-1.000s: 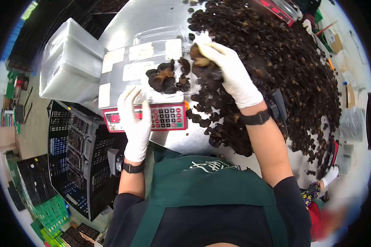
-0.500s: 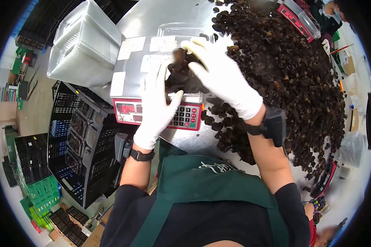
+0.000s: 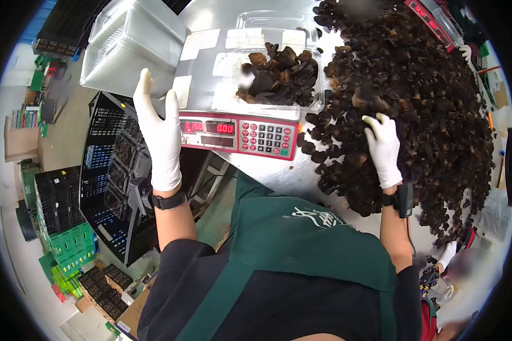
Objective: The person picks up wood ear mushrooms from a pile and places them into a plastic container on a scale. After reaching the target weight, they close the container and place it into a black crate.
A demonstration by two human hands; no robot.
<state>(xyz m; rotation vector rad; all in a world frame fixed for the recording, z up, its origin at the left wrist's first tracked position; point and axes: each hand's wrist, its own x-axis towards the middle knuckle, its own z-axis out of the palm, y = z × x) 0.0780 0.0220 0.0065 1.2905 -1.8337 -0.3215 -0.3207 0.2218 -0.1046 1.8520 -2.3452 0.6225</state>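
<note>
A clear plastic tray [image 3: 318, 105] sits on the scale [image 3: 202, 71], heaped with dark brown wood ear mushrooms [image 3: 284, 77]. The red-framed display [image 3: 207, 129] glows with what looks like 0.150 and 0.00. My left hand [image 3: 160, 139], in a white glove, is raised at the scale's left edge near the stacked trays, thumb and fingers apart and nothing held. Over on the right, my gloved right hand [image 3: 384, 149] reaches onto the large mushroom pile [image 3: 421, 108]. Its fingers are bent, with a gap between thumb and fingers and no mushroom visible in them.
Nested clear trays [image 3: 133, 48] stand in a tall stack left of the scale. Below them is a black crate [image 3: 105, 187] holding trays. Another clear container [image 3: 273, 20] lies behind the scale. A second red scale [image 3: 432, 23] and other people's gloved hands [image 3: 448, 254] show at the right.
Both hands have left the tray of mushrooms. The left moved left off the scale; the right moved right and down to the pile. The display reading dropped, and the view shifted slightly.
</note>
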